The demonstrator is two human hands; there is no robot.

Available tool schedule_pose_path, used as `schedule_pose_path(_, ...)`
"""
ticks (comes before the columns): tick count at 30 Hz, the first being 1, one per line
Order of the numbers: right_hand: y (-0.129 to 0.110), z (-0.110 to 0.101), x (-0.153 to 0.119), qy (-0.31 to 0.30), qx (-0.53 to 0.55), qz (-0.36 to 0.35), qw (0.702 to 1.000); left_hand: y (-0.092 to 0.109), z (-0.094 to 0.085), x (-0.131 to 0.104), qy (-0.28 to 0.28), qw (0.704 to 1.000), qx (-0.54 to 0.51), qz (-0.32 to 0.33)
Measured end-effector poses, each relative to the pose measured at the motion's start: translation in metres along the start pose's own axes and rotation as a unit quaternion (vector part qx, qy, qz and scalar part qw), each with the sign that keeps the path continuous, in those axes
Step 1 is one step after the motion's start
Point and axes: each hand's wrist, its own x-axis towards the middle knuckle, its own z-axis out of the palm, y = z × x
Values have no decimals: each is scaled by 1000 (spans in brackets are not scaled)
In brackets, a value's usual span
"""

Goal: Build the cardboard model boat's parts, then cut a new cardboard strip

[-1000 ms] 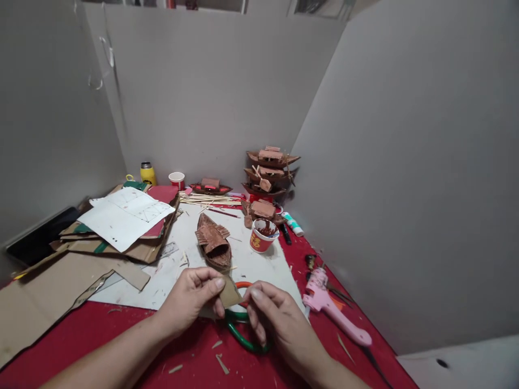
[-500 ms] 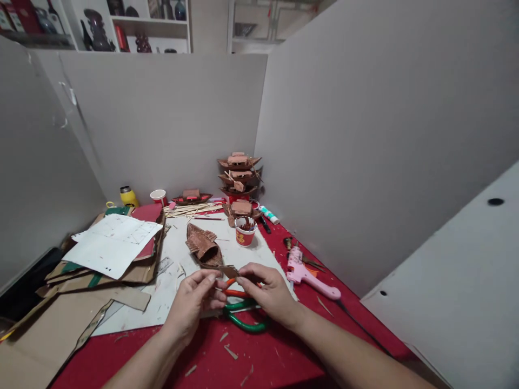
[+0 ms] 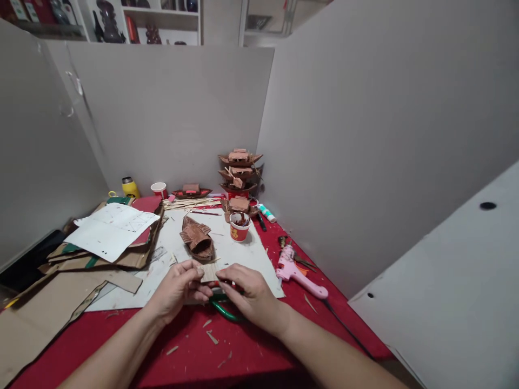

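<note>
while both hands (image 3: pixel 176 286) (image 3: pixel 253 294) pinch cardboard (image 3: pixel 209 273), yellow writing (image 3: pixel 234 231) marks the nearer cup (image 3: pixel 242 233).

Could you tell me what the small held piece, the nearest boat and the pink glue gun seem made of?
Small piece: likely cardboard, matte tan, with fine parallel lines.
Nearest boat: perhaps wood or cardboard, dull reddish-brown coating; strips show on its cover.
Glue gun: probably plastic, with a smooth, evenly pink body.
</note>
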Motion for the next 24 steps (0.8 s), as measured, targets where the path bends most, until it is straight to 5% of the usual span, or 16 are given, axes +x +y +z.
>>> schedule_pose_path(4, -7, -3, 1, -28, 48, 41, 998, 9, -3, -2, 12, 999, 14, 44)
schedule_pose_path(11, -8, -11, 5, 23, 60, 112, 992, 36, -18, -5, 59, 985, -46, 152)
schedule_pose_path(18, -1, -10, 10, -11, 1, 124, 992, 39, -29, 3, 78, 981, -51, 170)
schedule_pose_path(24, 2, -58, -17, -1, -160, 219, 963, 39, -28, 1, 80, 983, -41, 160)
